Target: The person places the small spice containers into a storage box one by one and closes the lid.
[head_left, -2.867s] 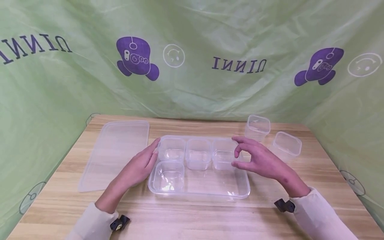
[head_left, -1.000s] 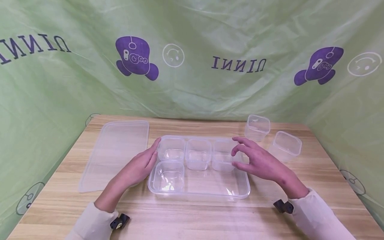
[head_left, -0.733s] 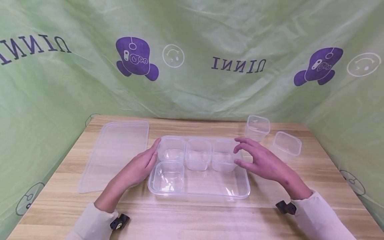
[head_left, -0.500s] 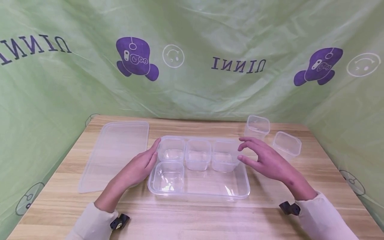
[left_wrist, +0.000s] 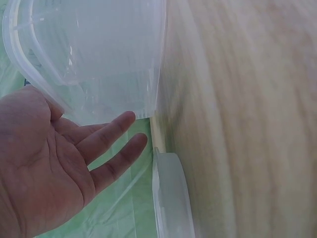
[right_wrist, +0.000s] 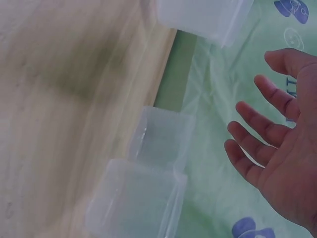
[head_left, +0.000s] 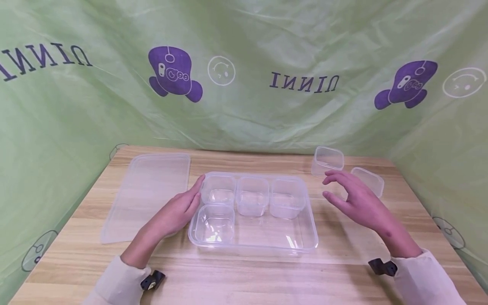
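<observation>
A large clear plastic container point(head_left: 267, 246) sits mid-table with several small clear tubs inside: three along its back and one tub point(head_left: 214, 224) at front left. My left hand point(head_left: 177, 212) rests its straight fingers against the container's left side; the left wrist view shows the fingers spread by the wall point(left_wrist: 114, 59). My right hand point(head_left: 354, 199) hovers right of the container, fingers loosely bent and apart, holding nothing. Behind it stand two more small tubs, a back tub point(head_left: 328, 161) and a right tub point(head_left: 370, 180) partly hidden by the hand.
A flat translucent lid point(head_left: 148, 190) lies on the wooden table point(head_left: 244, 279) left of the container. Green printed cloth point(head_left: 244, 118) walls in the back and sides. Inside the container, bare floor point(head_left: 267, 233) shows at front middle and right.
My right hand has let go of the back-right tub in the container and moved right toward the two outside tubs. My left hand has stayed in place.
</observation>
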### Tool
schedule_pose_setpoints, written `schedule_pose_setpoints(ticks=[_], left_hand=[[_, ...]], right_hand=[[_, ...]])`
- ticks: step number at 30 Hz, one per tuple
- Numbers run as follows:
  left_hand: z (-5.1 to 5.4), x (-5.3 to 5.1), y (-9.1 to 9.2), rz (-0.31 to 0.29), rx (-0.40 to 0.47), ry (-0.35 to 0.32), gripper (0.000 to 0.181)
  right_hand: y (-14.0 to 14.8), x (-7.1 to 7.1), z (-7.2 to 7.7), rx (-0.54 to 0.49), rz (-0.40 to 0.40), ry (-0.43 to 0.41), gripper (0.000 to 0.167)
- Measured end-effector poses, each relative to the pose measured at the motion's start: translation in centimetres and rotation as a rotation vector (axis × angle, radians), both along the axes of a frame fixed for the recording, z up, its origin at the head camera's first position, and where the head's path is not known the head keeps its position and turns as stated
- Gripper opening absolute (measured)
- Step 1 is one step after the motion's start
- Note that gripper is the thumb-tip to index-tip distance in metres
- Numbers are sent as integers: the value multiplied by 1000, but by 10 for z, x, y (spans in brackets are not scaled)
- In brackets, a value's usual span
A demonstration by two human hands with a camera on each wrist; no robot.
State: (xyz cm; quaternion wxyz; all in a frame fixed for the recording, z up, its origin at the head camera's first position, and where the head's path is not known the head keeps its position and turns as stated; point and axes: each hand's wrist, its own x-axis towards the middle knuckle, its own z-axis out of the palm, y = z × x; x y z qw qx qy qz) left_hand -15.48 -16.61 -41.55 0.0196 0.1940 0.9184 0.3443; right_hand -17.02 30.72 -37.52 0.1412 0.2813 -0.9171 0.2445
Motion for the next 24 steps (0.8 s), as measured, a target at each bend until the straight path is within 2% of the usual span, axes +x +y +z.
schedule_pose_setpoints(ticks=[8, 15, 24], left_hand=[[0, 1, -1, -1, 3, -4, 58], [0, 1, -2, -4, 2, 2, 57], [1, 0, -1, -5, 0, -6, 58]], right_hand=[[16, -1, -7, -46, -47, 53, 24], [32, -2, -15, -118, -114, 34, 25], [55, 2, -19, -126, -167, 4, 23]])
